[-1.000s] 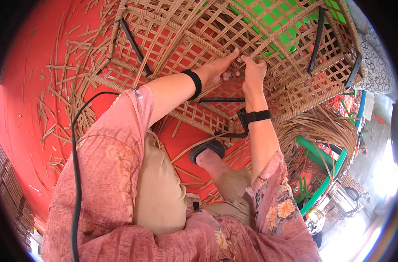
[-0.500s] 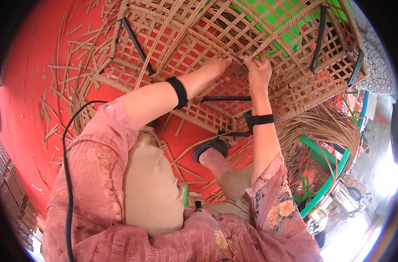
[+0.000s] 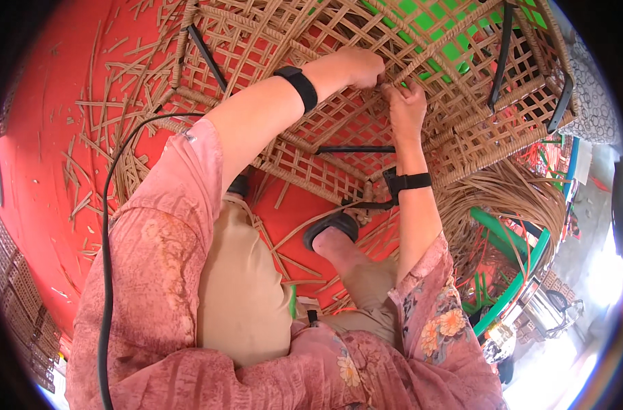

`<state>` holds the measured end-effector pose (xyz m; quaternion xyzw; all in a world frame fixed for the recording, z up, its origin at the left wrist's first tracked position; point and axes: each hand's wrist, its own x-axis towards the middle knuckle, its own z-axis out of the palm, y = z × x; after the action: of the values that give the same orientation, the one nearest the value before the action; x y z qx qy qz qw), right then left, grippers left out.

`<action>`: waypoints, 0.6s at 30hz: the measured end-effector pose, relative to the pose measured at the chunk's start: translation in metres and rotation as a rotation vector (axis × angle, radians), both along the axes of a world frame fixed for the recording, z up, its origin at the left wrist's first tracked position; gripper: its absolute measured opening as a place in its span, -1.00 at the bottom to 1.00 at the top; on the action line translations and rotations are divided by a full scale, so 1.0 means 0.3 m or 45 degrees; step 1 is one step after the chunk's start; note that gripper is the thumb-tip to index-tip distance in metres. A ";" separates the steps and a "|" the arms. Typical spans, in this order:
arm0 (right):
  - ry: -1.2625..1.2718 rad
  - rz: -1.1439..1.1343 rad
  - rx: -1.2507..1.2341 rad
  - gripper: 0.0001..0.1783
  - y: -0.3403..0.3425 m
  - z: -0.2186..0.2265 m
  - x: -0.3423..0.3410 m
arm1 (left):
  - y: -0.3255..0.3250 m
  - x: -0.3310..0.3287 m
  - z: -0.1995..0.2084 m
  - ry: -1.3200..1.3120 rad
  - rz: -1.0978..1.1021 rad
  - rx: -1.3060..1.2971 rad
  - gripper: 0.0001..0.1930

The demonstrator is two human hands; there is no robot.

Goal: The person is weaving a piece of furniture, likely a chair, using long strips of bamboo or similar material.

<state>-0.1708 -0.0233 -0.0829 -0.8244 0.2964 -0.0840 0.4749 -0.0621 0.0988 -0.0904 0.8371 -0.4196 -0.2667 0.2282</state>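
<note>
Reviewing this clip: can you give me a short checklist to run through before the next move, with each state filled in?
1. Both hands in view: ok; the left hand and right hand are close together at the woven frame.
2. Firm grip on a strip: cannot tell; the left fingertips are hidden and the right ones are too small to read.
3. Wristbands on: ok; a black left band and right band circle the arms.
4. Cable away from the fingers: ok; it runs up to the left sleeve.
5. Red floor covering free of loose strips: not ok; many lie scattered.
</note>
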 end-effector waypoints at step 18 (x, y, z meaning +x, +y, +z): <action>0.221 -0.002 -0.313 -0.51 -0.036 0.046 0.049 | 0.358 -0.470 0.108 0.135 -0.350 -0.471 -0.68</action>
<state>-0.1562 -0.0340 -0.0692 -0.8802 0.3246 -0.0485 0.3427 -0.2030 0.2062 -0.0580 0.7007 -0.5589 -0.2575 0.3611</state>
